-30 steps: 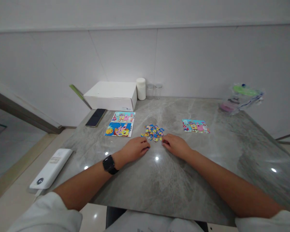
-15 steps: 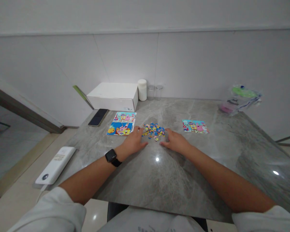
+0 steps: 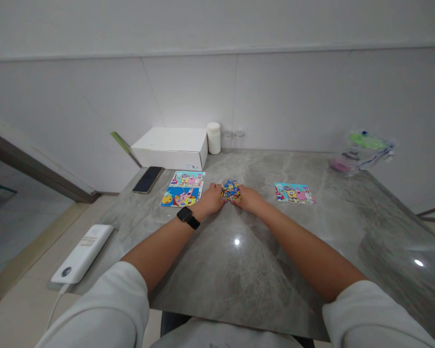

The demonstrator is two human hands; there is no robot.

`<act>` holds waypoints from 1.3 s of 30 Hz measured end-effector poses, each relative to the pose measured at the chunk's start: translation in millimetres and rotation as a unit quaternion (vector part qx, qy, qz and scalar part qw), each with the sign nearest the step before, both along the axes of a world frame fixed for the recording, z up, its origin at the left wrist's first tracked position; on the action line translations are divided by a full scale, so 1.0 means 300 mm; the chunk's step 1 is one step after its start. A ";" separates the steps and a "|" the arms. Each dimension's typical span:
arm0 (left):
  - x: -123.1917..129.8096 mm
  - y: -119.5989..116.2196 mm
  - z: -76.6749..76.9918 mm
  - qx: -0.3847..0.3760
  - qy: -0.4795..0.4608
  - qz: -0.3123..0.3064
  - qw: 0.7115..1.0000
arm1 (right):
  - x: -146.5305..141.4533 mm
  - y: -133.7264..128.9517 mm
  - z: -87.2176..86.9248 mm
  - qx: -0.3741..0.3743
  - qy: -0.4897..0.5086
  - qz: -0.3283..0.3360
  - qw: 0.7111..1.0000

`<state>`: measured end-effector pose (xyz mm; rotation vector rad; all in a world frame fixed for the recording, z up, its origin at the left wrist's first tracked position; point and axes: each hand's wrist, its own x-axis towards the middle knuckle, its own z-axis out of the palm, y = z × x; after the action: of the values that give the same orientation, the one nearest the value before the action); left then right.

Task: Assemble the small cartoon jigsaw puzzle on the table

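A small heap of jigsaw puzzle pieces [image 3: 230,190], blue, yellow and pink, is squeezed between my two hands on the grey table. My left hand [image 3: 213,198], below a black wristwatch, is curved against the heap's left side. From the right, my right hand [image 3: 247,198] presses on the same pieces. The thumbs nearly meet at the near side of the heap. To the left lies a cartoon picture sheet [image 3: 183,188] with two panels. A single cartoon picture card [image 3: 295,193] rests off to the right.
Behind stand a white box [image 3: 170,147], a white bottle [image 3: 213,138] and two clear glasses [image 3: 232,141]. A dark phone [image 3: 148,179] lies at the left, a white power bank [image 3: 82,253] at the left edge. A plastic bag [image 3: 360,152] sits at the far right corner.
Both hands have moved inward toward each other. The loosely spread puzzle pieces are now gathered into a tighter, narrower heap between them.
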<state>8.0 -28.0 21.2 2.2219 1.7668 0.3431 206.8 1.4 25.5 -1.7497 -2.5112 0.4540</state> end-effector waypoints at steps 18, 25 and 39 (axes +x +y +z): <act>-0.094 0.043 -0.031 0.051 -0.030 0.053 0.997 | 0.155 0.075 -0.003 -0.020 -0.008 -0.002 1.000; -0.017 0.153 -0.040 0.042 -0.009 0.073 0.996 | 0.055 0.145 -0.007 0.008 0.002 -0.024 1.000; 0.010 0.077 -0.049 0.092 -0.016 0.036 0.995 | 0.023 0.131 -0.049 0.062 0.068 -0.019 0.996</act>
<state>11.0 -5.0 6.6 2.2643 1.8689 0.5767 213.8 40.8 10.8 -1.6589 -2.3554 0.3926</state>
